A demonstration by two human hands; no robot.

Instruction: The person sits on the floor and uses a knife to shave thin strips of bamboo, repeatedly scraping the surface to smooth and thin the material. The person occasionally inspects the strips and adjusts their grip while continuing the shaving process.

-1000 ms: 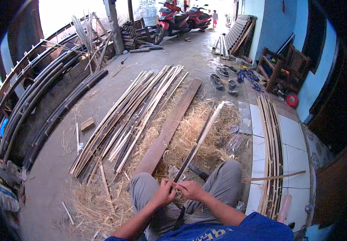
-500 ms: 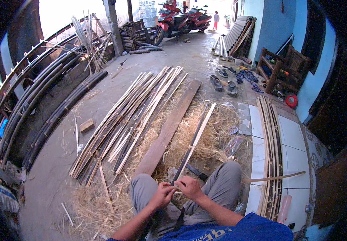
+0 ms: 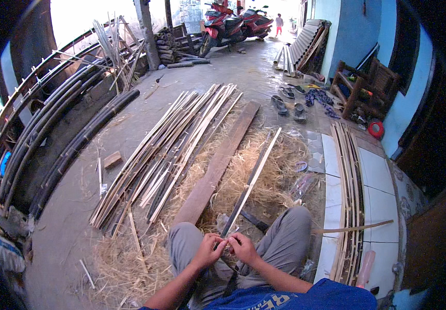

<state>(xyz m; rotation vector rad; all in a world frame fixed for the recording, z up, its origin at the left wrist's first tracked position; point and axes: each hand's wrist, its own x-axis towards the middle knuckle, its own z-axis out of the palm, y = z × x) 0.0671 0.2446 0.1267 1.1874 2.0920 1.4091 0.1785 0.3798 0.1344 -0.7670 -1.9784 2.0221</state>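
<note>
Close together between my knees, my left hand (image 3: 209,250) and my right hand (image 3: 243,249) pinch at the near end of a long bamboo strip (image 3: 250,187). The strip slants up and away to the right, one side dark and the other pale; I cannot tell whether it is one piece or two lying together. My fingers cover its near end. Beneath its far part lies a heap of curly bamboo shavings (image 3: 277,170). A dark tool-like piece (image 3: 254,221) rests on the floor by my right knee, partly hidden.
A brown plank (image 3: 218,165) lies left of the shavings, beside a wide pile of bamboo strips (image 3: 163,155). More strips (image 3: 348,201) lie on white tiles at right, crossed by a thin stick (image 3: 354,228). Sandals (image 3: 280,105), a bamboo chair (image 3: 362,90) and motorbikes (image 3: 225,28) are farther off.
My right hand has turned slightly, its fingertips now meeting the left hand's at the strip's near end. The strip's far end has shifted a little up and right.
</note>
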